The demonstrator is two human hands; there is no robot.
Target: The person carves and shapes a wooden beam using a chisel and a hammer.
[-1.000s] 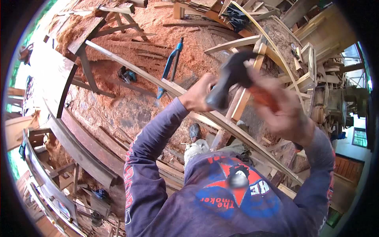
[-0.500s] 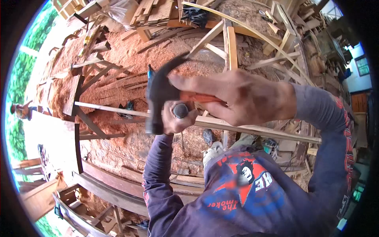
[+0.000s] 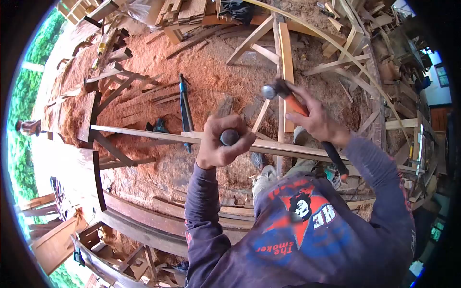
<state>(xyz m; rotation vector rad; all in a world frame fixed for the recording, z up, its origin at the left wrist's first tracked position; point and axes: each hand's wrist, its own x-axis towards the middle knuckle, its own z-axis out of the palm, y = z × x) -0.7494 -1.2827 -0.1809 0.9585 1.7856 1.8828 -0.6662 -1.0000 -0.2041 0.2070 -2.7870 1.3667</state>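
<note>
My left hand [image 3: 222, 143] is a fist around an upright tool whose round dark handle end [image 3: 229, 138] faces up. The rest of that tool is hidden below the fist, so its kind does not show. Beneath it runs a long narrow wooden strip [image 3: 139, 133]. To the right, my right hand [image 3: 319, 120] grips a claw hammer [image 3: 298, 104] by its orange and black handle, the head tilted up and away from the left fist. A blue clamp-like tool [image 3: 183, 108] stands across the strip, left of the fist.
Wood shavings [image 3: 139, 62] cover the ground. A wooden trestle [image 3: 252, 41] and a plank [image 3: 286, 72] lie ahead. Stacked boards [image 3: 185, 17] are at the back, and a thick beam [image 3: 144, 233] at lower left. Another person [image 3: 30, 127] is far left.
The hammer has moved right, away from above my left hand, and its head has turned. My left hand still holds the upright tool and appears slightly further right.
</note>
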